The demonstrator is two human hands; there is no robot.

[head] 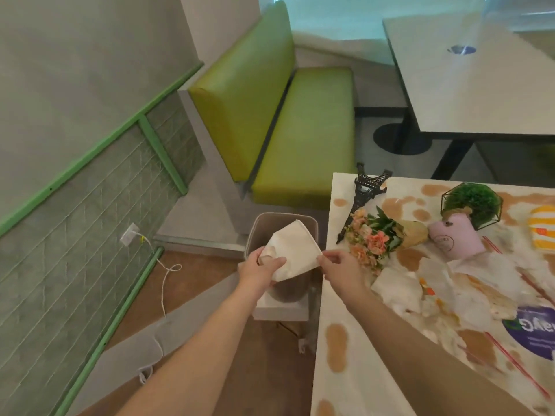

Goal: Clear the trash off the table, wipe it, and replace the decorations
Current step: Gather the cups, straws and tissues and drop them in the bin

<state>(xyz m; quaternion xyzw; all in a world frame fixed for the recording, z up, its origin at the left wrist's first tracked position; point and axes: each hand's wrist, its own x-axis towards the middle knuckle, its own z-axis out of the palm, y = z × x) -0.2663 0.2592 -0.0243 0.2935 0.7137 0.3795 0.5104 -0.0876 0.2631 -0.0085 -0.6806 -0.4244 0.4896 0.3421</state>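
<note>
A white folded napkin [292, 250] hangs over the open grey trash bin [312, 221] beside the table. My left hand [261, 270] grips its left corner and my right hand [339, 267] pinches its right corner. On the stained table [354, 364] lie crumpled white wrappers [396, 288], thin red straws [510, 367] and a purple packet [531, 328]. The decorations lie toppled at the table's far end: a black Eiffel tower model [362, 196], a pink flower bouquet [375, 238], a pink pot [453, 238] and a green plant in a wire frame [471, 202].
A green bench [300, 139] stands behind the bin against the wall. A second grey table [480, 79] stands at the far right. A yellow striped item [542, 228] lies at the table's right edge. A white cable [163, 277] trails across the floor on the left.
</note>
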